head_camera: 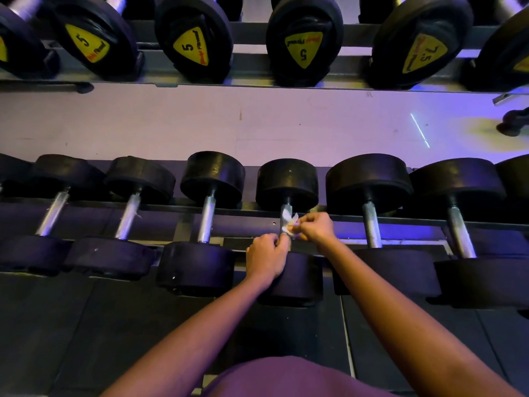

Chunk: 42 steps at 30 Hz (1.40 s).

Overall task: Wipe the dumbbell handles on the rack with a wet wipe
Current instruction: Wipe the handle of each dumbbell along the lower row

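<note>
Purple-lit pale wall (257, 124) backs a two-tier grey metal dumbbell rack (252, 224) standing on dark rubber floor mats (114, 325). On the lower tier, near the middle of the row, a crumpled white wet wipe (289, 223) is wrapped against the knurled chrome handle (286, 209) of a black round-headed dumbbell (287, 183).

The right hand (316, 227) pinches the wet wipe from the right side, fingertips closed on its folds. The left hand (267, 256) lies at the near end of the same handle, just above the near head, with its fingers curled around the bar and one fingertip touching the lower edge of the wipe. Both forearms reach in from the bottom edge, above a purple garment (286, 376).

Just beside this dumbbell, a shiny bare handle (206, 219) lies to the left and another knurled handle (371, 224) to the right, with more black dumbbells running toward both ends of the tier.

On the upper tier (252, 73), black dumbbell heads face outward with yellow triangular labels (304, 48), most marked 5 and one marked 7.5.
</note>
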Each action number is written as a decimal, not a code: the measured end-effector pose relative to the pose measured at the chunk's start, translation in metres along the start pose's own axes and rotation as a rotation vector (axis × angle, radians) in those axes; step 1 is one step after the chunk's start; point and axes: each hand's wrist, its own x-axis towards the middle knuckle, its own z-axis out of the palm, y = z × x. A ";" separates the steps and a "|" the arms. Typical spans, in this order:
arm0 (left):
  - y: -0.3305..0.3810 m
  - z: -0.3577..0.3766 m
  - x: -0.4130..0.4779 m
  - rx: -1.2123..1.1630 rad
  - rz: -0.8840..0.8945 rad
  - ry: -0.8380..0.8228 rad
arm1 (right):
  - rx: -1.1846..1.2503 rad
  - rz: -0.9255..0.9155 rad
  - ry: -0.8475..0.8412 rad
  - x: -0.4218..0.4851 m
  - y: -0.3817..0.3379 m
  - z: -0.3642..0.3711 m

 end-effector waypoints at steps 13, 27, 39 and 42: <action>-0.004 0.001 -0.004 -0.121 -0.022 0.105 | -0.500 -0.422 0.162 -0.003 -0.038 0.028; -0.003 0.001 -0.001 -0.040 0.015 0.152 | -0.403 -0.257 0.000 -0.023 -0.001 0.017; -0.005 0.003 0.000 -0.057 -0.023 0.101 | -0.188 -0.195 0.103 -0.002 -0.013 0.008; -0.006 0.004 0.002 -0.060 -0.016 0.106 | -0.262 -0.129 -0.018 -0.017 0.009 0.001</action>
